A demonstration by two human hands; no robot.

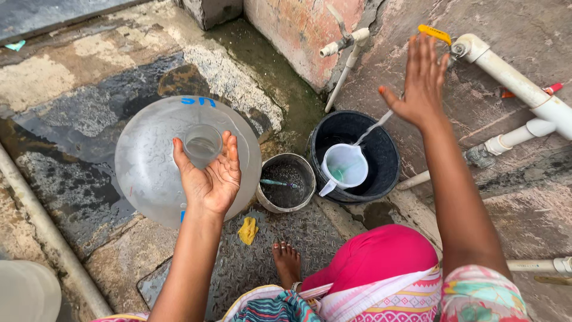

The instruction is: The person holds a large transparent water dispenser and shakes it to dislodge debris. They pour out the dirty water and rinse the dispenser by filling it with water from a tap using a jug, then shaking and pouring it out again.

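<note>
The left hand (208,179) has its grip released: palm up, fingers spread, held over the neck of a large clear water jug (149,155) that lies tilted on the wet stone floor (77,89), its open mouth facing up just beyond the fingertips. Whether the fingertips touch the mouth's rim cannot be told. The right hand (420,80) is likewise released, fingers straight and spread, raised just beside the yellow tap handle (434,33) on the white pipe (512,77) and gripping nothing.

At three o'clock from the jug stands a small metal pot (287,182) with a thin stick-like thing inside. Further toward three o'clock sits a black bucket (381,149) holding a white mug (345,167), with a thin stream of water falling into it. A yellow rag (248,230) lies at six o'clock from the pot, near a bare foot (287,262).
</note>
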